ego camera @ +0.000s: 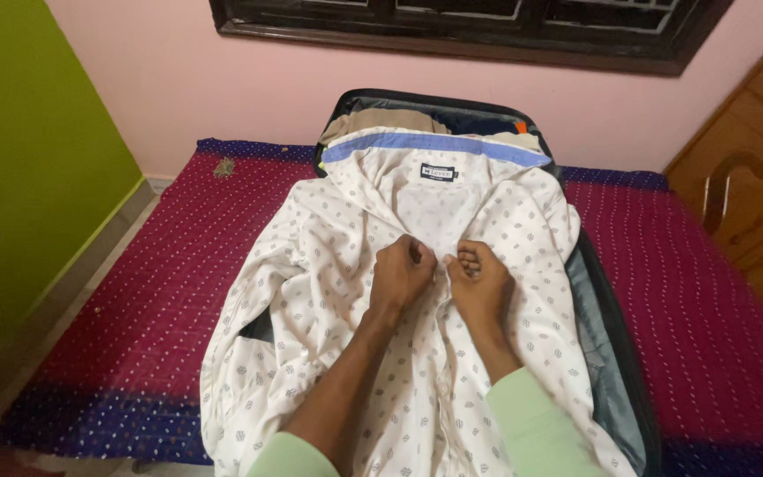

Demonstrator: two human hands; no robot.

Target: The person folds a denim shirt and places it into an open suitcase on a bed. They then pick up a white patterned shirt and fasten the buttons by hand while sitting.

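White patterned shirt (328, 291) lay spread front-up over the open suitcase (615, 353), which rested on the red dotted bedspread (708, 291), with the collar toward the far edge by the pink wall (161, 79). The left hand (402, 274) and right hand (480, 281) met at the shirt's centre placket, fingers curled narrow and pinching the fabric.

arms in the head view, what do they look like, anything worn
Both arms wear light green sleeves, pushed up so the forearms are bare. The left hand and right hand are bare too: no gloves, and no watch, ring or bracelet shows.
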